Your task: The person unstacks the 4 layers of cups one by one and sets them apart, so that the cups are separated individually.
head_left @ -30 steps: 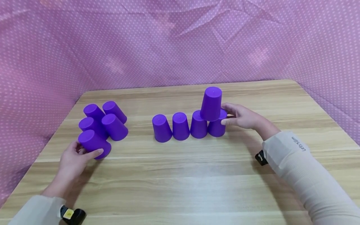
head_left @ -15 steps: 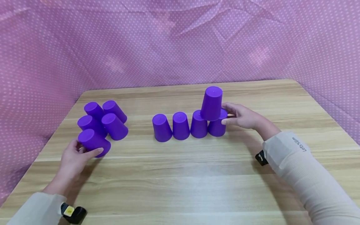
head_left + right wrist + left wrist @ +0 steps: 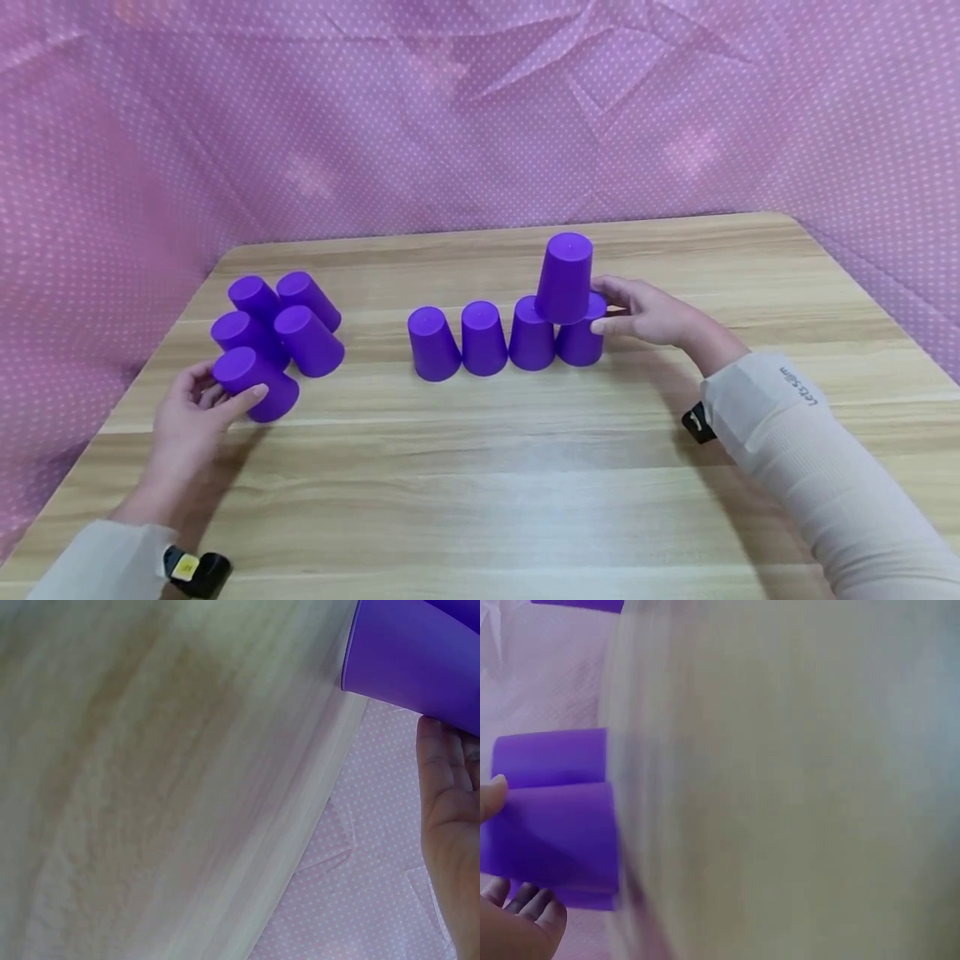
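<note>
Several upside-down purple cups stand on the table in two places. At the left is a cluster; its nearest cup (image 3: 258, 385) lies between the thumb and fingers of my left hand (image 3: 191, 421). The thumb touches that cup's side, while in the left wrist view the loosely bent fingers (image 3: 532, 907) appear apart from it. A row runs across the middle, from the leftmost cup (image 3: 433, 346) to the end cup (image 3: 581, 343). One upper cup (image 3: 566, 279) straddles the two rightmost. My right hand (image 3: 645, 312) touches the end cup with fairly straight fingers (image 3: 442, 761).
The wood-grain table (image 3: 480, 483) has a far edge against a pink dotted cloth (image 3: 465, 125). Behind the nearest left cup are further cups (image 3: 309, 342), close together. Bare tabletop separates the cluster from the row.
My left hand has shifted slightly left, its fingers loosening from the nearest cup, which has barely moved. The right hand and the row look unchanged.
</note>
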Tool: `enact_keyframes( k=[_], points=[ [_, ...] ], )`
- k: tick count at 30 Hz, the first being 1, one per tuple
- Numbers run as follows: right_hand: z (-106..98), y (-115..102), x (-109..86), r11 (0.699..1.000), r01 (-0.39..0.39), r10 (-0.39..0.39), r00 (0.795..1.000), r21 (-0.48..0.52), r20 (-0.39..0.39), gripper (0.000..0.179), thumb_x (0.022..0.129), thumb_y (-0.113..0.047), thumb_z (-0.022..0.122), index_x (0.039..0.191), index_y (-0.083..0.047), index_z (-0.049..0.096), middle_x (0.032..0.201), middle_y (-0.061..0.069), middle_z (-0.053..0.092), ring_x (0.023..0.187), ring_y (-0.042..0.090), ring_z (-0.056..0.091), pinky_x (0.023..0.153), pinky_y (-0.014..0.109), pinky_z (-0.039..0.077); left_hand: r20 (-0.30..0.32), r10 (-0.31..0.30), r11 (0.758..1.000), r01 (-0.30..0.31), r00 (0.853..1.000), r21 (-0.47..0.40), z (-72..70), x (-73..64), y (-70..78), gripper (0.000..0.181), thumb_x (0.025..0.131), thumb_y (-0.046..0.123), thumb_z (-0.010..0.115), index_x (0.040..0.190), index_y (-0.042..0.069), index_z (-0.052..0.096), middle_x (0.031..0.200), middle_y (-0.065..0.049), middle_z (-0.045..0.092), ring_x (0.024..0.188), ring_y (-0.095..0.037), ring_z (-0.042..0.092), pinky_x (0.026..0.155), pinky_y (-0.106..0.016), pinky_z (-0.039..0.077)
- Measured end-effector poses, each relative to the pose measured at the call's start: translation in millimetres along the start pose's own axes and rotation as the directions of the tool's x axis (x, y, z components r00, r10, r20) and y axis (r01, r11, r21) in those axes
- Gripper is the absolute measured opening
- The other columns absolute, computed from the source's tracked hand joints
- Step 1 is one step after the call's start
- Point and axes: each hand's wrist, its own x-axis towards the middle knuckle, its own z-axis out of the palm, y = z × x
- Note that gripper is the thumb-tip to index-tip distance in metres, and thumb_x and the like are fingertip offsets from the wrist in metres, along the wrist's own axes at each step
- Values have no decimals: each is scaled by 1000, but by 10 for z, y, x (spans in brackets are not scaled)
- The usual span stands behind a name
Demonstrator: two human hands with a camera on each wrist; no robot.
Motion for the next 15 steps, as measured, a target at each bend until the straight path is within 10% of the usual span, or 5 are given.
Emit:
enact_keyframes(
  k=[11,15],
  points=[
    [3,10,-7,1000,8,-8,1000,-22,-7,51,87,-1,59,132,9,37,123,24,53,119,36,48,103,48,38,-64,183,931,-193,981,-311,-207,-43,245,46,77,2,73,114,17,52,107,13,57,105,5,55,80,-1,44],
    [5,4,-15,1000,3,-3,1000,-10,-4,51,87,-1,60,132,10,37,123,24,53,119,36,48,103,47,39,-117,201,849,-233,972,-475,-124,-150,460,45,75,-11,69,109,12,52,103,7,59,96,1,60,79,-5,47]
  ],
)
